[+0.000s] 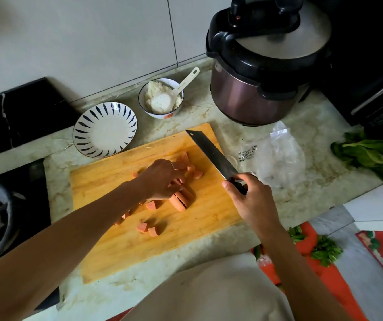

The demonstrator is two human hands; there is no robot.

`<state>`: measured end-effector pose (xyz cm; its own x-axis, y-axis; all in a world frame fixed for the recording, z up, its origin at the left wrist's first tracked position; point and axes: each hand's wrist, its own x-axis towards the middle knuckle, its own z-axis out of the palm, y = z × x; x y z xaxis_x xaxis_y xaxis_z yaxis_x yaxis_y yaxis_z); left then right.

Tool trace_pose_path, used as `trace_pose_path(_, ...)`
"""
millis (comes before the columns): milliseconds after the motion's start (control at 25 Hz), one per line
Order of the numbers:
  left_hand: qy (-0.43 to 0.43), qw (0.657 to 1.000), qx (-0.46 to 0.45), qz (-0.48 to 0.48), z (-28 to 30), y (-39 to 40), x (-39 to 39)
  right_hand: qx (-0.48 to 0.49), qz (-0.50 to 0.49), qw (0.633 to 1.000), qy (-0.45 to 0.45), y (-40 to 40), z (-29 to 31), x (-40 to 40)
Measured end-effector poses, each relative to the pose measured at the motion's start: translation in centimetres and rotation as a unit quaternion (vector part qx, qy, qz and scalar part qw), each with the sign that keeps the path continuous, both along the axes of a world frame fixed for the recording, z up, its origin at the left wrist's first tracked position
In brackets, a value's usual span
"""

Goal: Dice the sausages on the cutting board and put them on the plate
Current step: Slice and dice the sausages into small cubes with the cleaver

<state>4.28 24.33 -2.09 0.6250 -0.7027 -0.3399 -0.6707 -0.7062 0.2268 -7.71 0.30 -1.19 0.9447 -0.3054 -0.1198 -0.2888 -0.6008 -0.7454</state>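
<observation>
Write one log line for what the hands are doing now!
left hand: gathering sausage pieces | right hand: gripping cleaver | plate: no sausage yet

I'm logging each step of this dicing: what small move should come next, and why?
Probably bring the knife in the right hand down onto the long sausage pieces that the left hand gathers; they are still uncut and the plate holds nothing.

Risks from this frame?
1. The left hand rests on the sausage pieces with the cleaver just beside it: a cut could nick the fingers.
2. Loose pieces sit toward the near edge of the board and may roll off.
3. The plate lies off the board: pieces could drop in transfer.
</observation>
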Motion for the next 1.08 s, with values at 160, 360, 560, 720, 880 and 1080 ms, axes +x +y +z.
trace_pose_path(160,0.003,0.998,0.060,0.032,0.1,0.0,1.5,0.007,0.005,1.000,0.001,0.3,0.1,0.0)
trace_pose_path(360,0.062,0.994,0.013,0.094,0.1,-0.8,3.1,0.023,0.012,1.000,-0.001,0.2,-0.4,0.0)
trace_pose_path(560,-0.005,0.991,0.007,0.133,-0.9,-1.2,2.3,0.040,0.004,0.999,0.001,-0.1,-0.5,0.0)
trace_pose_path(720,-0.012,0.992,-0.049,0.116,-0.6,-1.0,1.1,0.057,-0.003,0.998,0.006,-0.1,-0.5,0.2)
trace_pose_path(880,0.024,0.994,0.096,-0.048,0.8,-0.3,-0.3,0.071,0.001,0.997,0.006,-0.5,-0.5,0.0)
trace_pose_path(1080,-0.011,0.984,0.124,-0.127,0.6,0.4,0.0,0.076,0.005,0.997,0.018,-0.4,-0.4,0.2)
